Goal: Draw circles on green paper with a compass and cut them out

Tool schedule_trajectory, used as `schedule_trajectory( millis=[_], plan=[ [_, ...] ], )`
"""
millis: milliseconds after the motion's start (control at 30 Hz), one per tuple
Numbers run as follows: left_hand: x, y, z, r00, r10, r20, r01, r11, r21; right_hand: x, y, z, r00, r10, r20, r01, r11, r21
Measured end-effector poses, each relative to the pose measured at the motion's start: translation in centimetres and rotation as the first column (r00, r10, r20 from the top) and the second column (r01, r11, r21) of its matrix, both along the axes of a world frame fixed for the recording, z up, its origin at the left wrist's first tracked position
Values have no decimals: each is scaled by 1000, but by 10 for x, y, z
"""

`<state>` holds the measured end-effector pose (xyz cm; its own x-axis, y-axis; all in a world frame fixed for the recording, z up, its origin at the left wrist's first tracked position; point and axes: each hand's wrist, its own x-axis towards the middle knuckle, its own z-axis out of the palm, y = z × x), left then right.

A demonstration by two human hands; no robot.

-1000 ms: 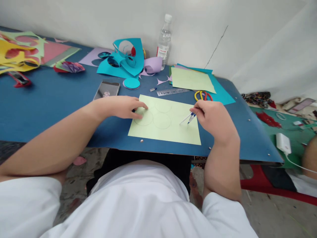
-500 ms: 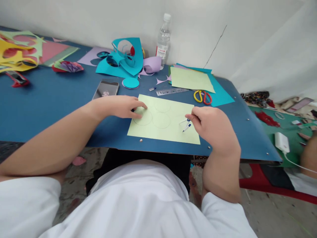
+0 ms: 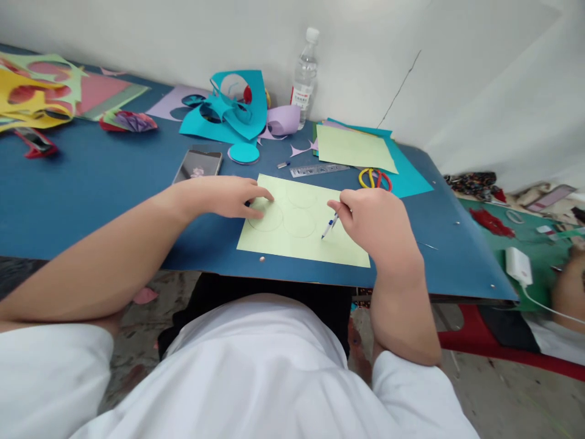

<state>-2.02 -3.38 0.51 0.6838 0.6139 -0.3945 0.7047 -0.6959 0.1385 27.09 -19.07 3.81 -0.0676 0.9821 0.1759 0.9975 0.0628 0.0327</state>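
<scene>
A pale green sheet of paper (image 3: pixel 292 244) lies on the blue table, with several thin circles drawn on it. My left hand (image 3: pixel 235 196) rests on the sheet's left edge, thumb and fingers apart and holding nothing. In my right hand (image 3: pixel 368 216) is a drawing compass (image 3: pixel 329 225), pinched near its top over the right part of the sheet. One white-and-blue leg slants down to the paper; my fingers hide the top of the compass, and the other leg is hard to make out.
Beyond the sheet lie a clear ruler (image 3: pixel 317 170), scissors (image 3: pixel 375 178) and stacked coloured paper (image 3: pixel 356 146). A phone (image 3: pixel 200 164), blue paper circles (image 3: pixel 244 153), cut blue scraps (image 3: pixel 247 116) and a water bottle (image 3: pixel 304 79) stand farther back. At right, a person's arm (image 3: pixel 569 280) is beside a green table.
My right hand has moved a little left and turned, swinging the compass leg to the left over the paper. My left hand stays on the sheet's edge.
</scene>
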Motion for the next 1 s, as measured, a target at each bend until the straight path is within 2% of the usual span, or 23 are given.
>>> schedule_trajectory(
  millis=[133,300,567,767,1000],
  plan=[
    [1,1,-1,1000,-1,-10,1,1000,3,1,6,-1,998,-59,22,60,998,-16],
    [1,0,0,1000,-7,-13,7,1000,10,9,11,-10,999,-35,-9,36,997,71],
    [1,-2,4,1000,6,-25,-6,1000,-1,15,15,-19,996,-65,-65,72,992,104],
    [1,0,1,1000,0,-21,0,1000,0,13,20,-17,987,-124,-100,131,989,71],
    [-1,2,-1,1000,16,-3,-16,1000,-8,18,22,-22,977,-90,-192,100,994,41]
  ],
)
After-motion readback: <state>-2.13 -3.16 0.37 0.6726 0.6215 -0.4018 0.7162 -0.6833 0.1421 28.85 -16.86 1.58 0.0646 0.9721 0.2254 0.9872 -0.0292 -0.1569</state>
